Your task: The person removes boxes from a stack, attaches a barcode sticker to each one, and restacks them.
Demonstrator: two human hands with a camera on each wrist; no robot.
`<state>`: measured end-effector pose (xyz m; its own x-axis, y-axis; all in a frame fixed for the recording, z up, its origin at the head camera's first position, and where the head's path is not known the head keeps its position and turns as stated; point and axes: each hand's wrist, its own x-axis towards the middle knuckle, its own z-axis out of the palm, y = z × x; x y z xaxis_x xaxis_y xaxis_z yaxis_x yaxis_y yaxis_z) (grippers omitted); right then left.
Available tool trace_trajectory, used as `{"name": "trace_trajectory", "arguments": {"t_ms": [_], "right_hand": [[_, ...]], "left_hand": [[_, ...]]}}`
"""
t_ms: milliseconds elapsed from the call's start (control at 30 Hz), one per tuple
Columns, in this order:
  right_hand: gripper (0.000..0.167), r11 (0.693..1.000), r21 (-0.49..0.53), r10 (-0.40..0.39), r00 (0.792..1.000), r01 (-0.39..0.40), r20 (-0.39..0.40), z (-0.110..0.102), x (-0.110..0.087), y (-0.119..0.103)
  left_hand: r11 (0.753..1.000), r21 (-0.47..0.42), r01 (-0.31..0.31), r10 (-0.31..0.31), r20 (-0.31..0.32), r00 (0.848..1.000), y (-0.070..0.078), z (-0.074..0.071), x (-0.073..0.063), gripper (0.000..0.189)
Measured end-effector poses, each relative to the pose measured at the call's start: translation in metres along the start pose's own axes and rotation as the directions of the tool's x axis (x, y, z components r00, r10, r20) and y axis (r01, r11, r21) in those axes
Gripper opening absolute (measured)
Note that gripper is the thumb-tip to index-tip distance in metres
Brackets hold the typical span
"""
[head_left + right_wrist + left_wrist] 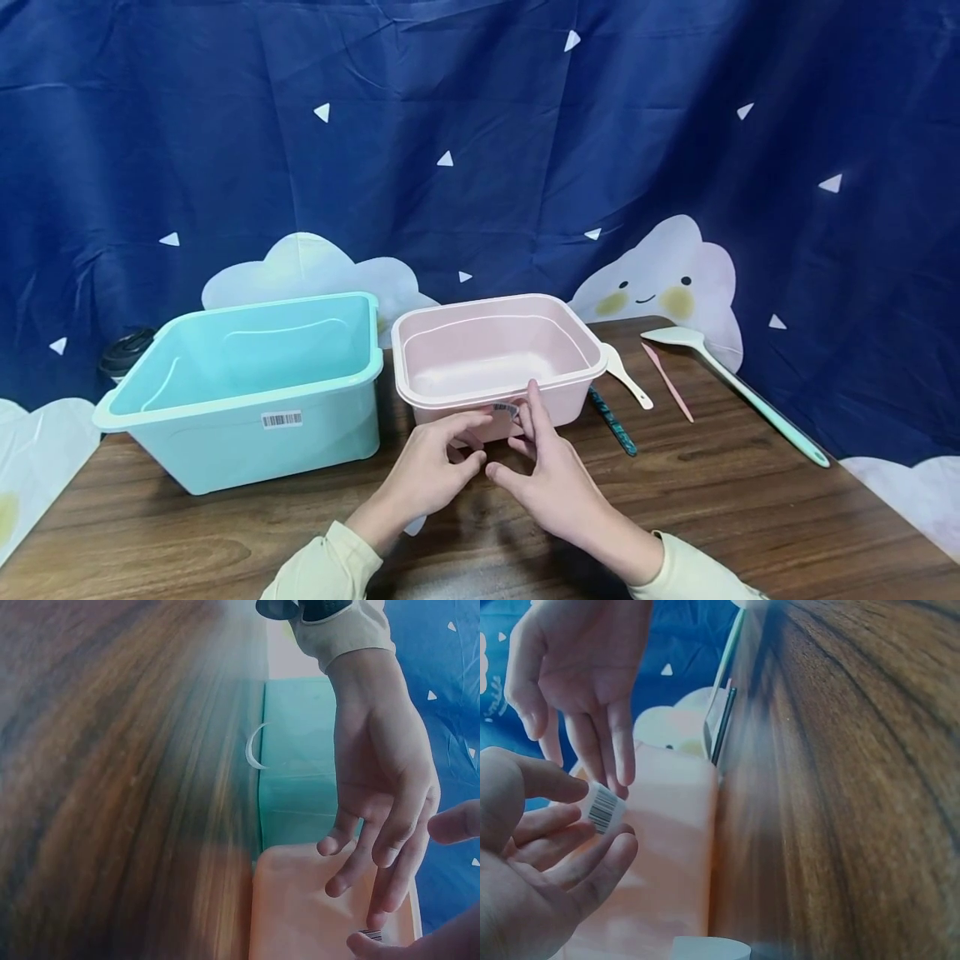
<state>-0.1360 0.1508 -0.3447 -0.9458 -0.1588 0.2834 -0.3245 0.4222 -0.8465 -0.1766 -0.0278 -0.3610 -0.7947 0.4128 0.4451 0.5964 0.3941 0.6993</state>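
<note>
A pink plastic basin (pixel 491 421) stands on the wooden table, with a barcode label (pixel 602 809) on its front wall. Close in front of that wall are both hands, their palms turned toward each other. My left hand (pixel 431 467) has loosely bent fingers and nothing visible in its grasp. The right hand (pixel 551 479) points its index finger up by the basin's rim, its other fingers relaxed near the label. Whether any fingertip touches the wall I cannot tell. To the left stands a larger turquoise basin (pixel 247 446) with its own barcode label.
Right of the pink basin lie a white spoon (pixel 628 382), a dark teal patterned stick (pixel 613 422), a pink knife-like tool (pixel 667 382) and a long green-and-white utensil (pixel 750 396). A black-lidded object (pixel 126 354) is behind the turquoise basin. A pale object (pixel 415 526) shows partly beneath the left wrist.
</note>
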Motion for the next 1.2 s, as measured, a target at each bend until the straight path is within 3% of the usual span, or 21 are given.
{"name": "trace_trajectory", "arguments": {"t_ms": [267, 467, 867, 1200], "right_hand": [[0.11, 1.0, 0.015, 0.016, 0.999, -0.015, -0.036, -0.0001, -0.0014, -0.0018], [0.11, 0.998, 0.034, 0.059, 0.998, -0.058, -0.028, -0.0006, -0.0033, -0.0055], [0.11, 0.998, 0.026, 0.059, 0.998, -0.059, 0.001, -0.0005, -0.0033, -0.005], [0.109, 0.997, 0.038, 0.073, 0.997, -0.073, 0.003, -0.0004, -0.0026, -0.0053]], "left_hand": [[1.0, 0.006, 0.008, -0.008, -0.001, 1.0, 0.0008, -0.0003, 0.0004, 0.037], [1.0, 0.011, 0.005, -0.005, -0.003, 1.0, -0.0001, 0.0006, 0.0011, 0.037], [1.0, 0.008, 0.0, 0.0, -0.003, 1.0, -0.0001, 0.0025, 0.0011, 0.037], [1.0, -0.018, -0.025, 0.026, 0.047, 0.999, 0.0032, 0.0072, 0.0072, 0.044]]}}
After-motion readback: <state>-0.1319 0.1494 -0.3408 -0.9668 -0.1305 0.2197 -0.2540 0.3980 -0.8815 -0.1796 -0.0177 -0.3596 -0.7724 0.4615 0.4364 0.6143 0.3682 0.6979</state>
